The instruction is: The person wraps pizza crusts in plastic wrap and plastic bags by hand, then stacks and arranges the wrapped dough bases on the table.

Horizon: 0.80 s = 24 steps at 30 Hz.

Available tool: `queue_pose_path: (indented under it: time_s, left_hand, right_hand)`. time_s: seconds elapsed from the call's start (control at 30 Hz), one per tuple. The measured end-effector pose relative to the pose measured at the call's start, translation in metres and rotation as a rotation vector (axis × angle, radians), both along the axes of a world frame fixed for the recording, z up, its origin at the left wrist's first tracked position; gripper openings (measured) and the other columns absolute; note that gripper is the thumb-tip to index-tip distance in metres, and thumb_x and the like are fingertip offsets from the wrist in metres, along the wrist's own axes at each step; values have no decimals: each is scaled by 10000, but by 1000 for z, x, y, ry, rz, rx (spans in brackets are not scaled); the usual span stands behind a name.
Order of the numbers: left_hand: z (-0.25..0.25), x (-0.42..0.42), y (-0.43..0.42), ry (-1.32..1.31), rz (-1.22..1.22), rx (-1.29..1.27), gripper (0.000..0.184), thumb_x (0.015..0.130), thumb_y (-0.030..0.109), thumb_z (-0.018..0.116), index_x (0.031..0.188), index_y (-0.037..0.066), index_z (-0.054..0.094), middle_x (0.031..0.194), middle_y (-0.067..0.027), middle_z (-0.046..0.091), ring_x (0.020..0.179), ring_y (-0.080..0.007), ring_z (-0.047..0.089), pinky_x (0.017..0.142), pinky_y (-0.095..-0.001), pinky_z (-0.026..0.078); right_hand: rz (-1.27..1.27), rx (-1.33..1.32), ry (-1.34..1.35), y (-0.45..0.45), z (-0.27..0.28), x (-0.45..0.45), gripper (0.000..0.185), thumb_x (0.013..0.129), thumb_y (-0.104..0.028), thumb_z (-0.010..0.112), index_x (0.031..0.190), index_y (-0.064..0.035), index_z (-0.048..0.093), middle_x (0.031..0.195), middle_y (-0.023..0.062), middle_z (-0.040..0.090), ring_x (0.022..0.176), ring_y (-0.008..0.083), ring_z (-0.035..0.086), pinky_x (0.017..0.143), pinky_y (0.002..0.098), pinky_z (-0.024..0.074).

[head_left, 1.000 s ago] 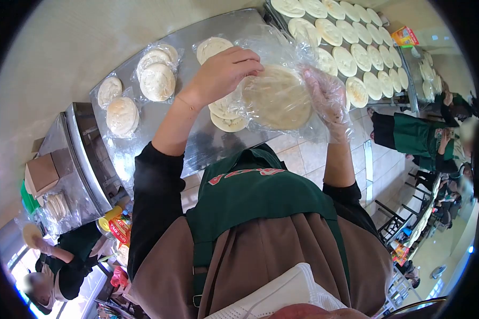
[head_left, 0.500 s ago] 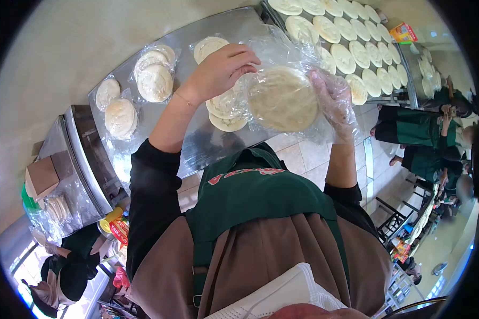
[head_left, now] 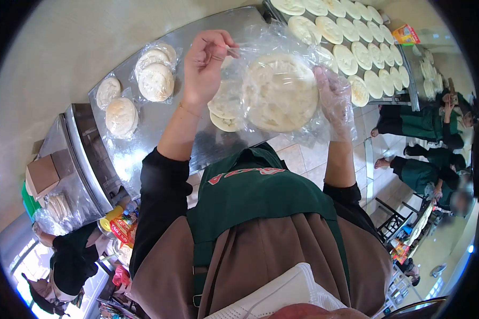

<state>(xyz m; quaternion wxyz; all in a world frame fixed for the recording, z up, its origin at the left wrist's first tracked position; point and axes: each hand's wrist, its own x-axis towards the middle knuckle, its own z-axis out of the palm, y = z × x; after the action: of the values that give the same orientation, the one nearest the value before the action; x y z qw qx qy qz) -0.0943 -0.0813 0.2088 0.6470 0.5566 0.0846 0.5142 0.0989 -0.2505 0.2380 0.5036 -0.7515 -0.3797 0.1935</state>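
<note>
Left grip (head_left: 205, 65) shifted outward, pinching clear bag (head_left: 266, 42) (flatbread (head_left: 279, 93) inside); right grip (head_left: 335, 98) holds opposite edge.

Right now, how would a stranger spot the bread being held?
Find the metal table. Over its near edge, between the bare left hand and the plastic-gloved right hand, look for a round, pale flatbread inside a clear plastic bag. Unlike the bagged breads lying on the table, it is held up in the hands.
</note>
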Motion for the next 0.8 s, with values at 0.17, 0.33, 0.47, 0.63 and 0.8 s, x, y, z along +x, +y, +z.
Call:
queue_pose_path:
  time_s: [0.17, 0.33, 0.47, 0.63, 0.8]
  left_hand:
    - [-18, -5, -16, 120, 448, -98, 71, 892, 72, 571, 899, 49, 504, 837, -32, 510, 757, -138, 477, 692, -273, 431]
    - [-36, -1, -39, 803, 549, 379, 200, 869, 198, 636, 902, 32, 529, 707, -67, 529, 679, -147, 536, 566, -268, 406]
    - [-43, -3, -30, 584, 419, -58, 175, 900, 207, 591, 895, 42, 533, 638, -32, 540, 582, -152, 525, 534, -271, 415]
    - [-35, -33, 6, 385, -310, -788, 195, 969, 278, 467, 888, 102, 498, 661, 7, 511, 572, -111, 513, 560, -262, 459]
    - [-63, -52, 40, 666, -132, -354, 227, 961, 255, 477, 885, 59, 561, 714, -20, 611, 583, -111, 571, 526, -241, 446]
  right_hand:
    - [-30, 5, -224, 6, 13, -20, 253, 922, -171, 555, 993, 55, 645, 817, 91, 669, 773, 102, 578, 715, 253, 461]
    - [-34, 149, -414, 15, 5, -33, 200, 889, -138, 579, 983, 17, 664, 818, 140, 678, 738, 204, 646, 684, 300, 493]
    - [-87, 125, -492, 19, -4, -21, 199, 880, -136, 585, 984, 14, 664, 846, 172, 675, 764, 266, 660, 689, 331, 502]
    - [-68, 39, -464, 15, -11, -7, 221, 912, -150, 569, 1011, 29, 650, 842, 117, 673, 775, 119, 602, 702, 263, 474]
    - [-44, 83, -128, 10, -16, -1, 228, 906, -154, 575, 1023, 27, 648, 850, 96, 675, 756, 142, 612, 698, 272, 481]
